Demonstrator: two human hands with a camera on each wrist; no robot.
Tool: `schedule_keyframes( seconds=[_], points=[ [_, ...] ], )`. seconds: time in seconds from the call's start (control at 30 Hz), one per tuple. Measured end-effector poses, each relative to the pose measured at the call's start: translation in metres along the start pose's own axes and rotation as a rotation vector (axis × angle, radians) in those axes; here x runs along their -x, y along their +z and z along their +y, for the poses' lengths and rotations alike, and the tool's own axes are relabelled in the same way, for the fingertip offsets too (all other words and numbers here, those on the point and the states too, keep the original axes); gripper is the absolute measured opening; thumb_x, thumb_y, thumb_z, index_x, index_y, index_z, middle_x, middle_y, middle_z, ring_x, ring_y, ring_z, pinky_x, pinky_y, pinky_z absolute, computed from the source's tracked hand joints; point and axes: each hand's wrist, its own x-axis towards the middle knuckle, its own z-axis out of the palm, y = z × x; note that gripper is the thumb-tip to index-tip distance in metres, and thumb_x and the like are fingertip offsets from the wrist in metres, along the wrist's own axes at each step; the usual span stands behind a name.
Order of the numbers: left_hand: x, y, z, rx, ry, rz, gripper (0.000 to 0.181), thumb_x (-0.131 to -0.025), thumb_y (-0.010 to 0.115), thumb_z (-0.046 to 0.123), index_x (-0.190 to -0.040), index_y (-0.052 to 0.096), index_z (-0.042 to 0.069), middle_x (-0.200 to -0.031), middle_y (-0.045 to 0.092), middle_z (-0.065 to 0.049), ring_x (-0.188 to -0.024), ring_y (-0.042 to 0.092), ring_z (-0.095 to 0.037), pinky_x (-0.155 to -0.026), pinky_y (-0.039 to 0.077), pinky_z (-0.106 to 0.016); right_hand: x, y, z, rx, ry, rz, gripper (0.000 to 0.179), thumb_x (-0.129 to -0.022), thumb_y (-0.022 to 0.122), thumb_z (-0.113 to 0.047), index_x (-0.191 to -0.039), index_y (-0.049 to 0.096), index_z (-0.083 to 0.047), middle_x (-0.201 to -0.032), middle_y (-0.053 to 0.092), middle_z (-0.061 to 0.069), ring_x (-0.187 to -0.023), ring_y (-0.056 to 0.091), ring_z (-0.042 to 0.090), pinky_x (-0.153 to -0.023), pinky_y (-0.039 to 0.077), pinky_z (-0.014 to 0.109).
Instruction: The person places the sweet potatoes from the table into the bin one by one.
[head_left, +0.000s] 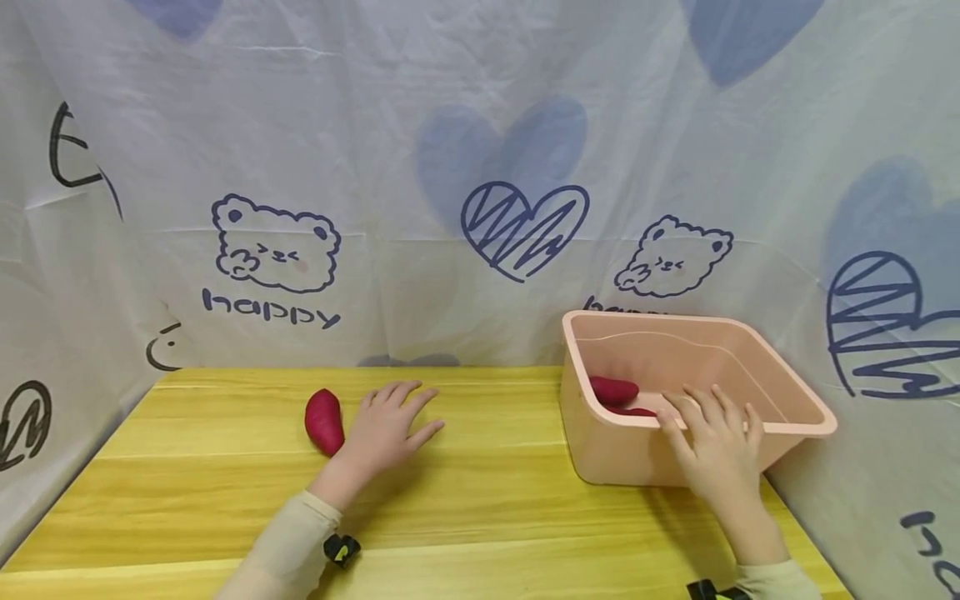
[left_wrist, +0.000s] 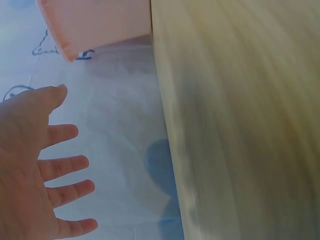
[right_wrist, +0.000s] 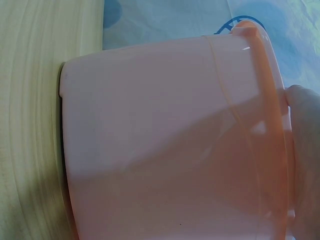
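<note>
A dark red sweet potato [head_left: 324,422] lies on the wooden table at the left. Just to its right my left hand [head_left: 381,432] hovers over the table, fingers spread and holding nothing; the left wrist view shows the same spread fingers [left_wrist: 70,194]. At the right stands a pink plastic bin [head_left: 630,454] with red sweet potatoes [head_left: 613,390] inside, partly hidden by its near wall. My right hand [head_left: 720,454] is over the bin's near rim, fingers loosely extended above the opening, with no object visible in it. In the right wrist view the bin's outer wall [right_wrist: 160,135] fills most of the picture.
The yellow wood-grain table [head_left: 465,517] ends at a white curtain [head_left: 390,167] printed with hearts and bears, which also hangs at both sides. Black bands [head_left: 342,550] are worn on the wrists.
</note>
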Motion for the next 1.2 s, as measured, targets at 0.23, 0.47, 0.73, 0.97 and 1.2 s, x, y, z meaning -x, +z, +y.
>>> schedule_keyframes(
  seconds=[0.23,0.47,0.73,0.97,1.2],
  points=[
    [0.003,-0.002,-0.017,-0.015,-0.068,-0.030,0.051,-0.091,0.060,0.050,-0.135,0.058,0.024,-0.137,0.056,-0.012,-0.126,0.052,-0.038,-0.099,0.042,-0.060,-0.002,0.000,0.000,-0.002,-0.001,-0.001,0.042,-0.101,0.042,-0.046,-0.125,0.061,-0.017,-0.133,0.053,0.018,-0.133,0.035,0.044,-0.110,0.008,0.070],
    [0.007,-0.008,-0.034,-0.004,-0.155,-0.088,0.053,-0.093,0.059,0.050,-0.138,0.054,0.023,-0.141,0.053,-0.014,-0.130,0.047,-0.038,-0.101,0.037,-0.063,-0.002,-0.001,-0.001,0.005,0.000,-0.006,0.042,-0.101,0.042,-0.046,-0.125,0.061,-0.018,-0.134,0.053,0.017,-0.132,0.036,0.044,-0.110,0.009,0.070],
    [0.014,-0.011,-0.056,-0.001,-0.227,-0.100,0.053,-0.093,0.061,0.044,-0.139,0.053,0.020,-0.143,0.051,-0.017,-0.131,0.045,-0.041,-0.100,0.035,-0.066,-0.002,0.001,-0.002,0.011,-0.004,-0.002,0.042,-0.101,0.043,-0.047,-0.125,0.061,-0.017,-0.135,0.053,0.017,-0.133,0.036,0.044,-0.110,0.010,0.069],
    [0.020,-0.010,-0.073,0.006,-0.288,-0.133,0.054,-0.094,0.060,0.041,-0.141,0.051,0.017,-0.145,0.047,-0.020,-0.132,0.043,-0.045,-0.102,0.032,-0.070,0.000,0.000,0.000,0.014,0.001,-0.016,0.042,-0.101,0.042,-0.046,-0.126,0.060,-0.017,-0.135,0.053,0.016,-0.133,0.035,0.044,-0.110,0.009,0.069],
    [0.024,-0.012,-0.087,0.007,-0.327,-0.156,0.055,-0.093,0.062,0.040,-0.141,0.050,0.016,-0.146,0.043,-0.025,-0.131,0.040,-0.049,-0.098,0.032,-0.073,0.001,0.000,0.001,0.009,0.007,-0.015,0.042,-0.101,0.042,-0.046,-0.126,0.060,-0.017,-0.135,0.052,0.016,-0.133,0.035,0.044,-0.109,0.009,0.070]
  ],
)
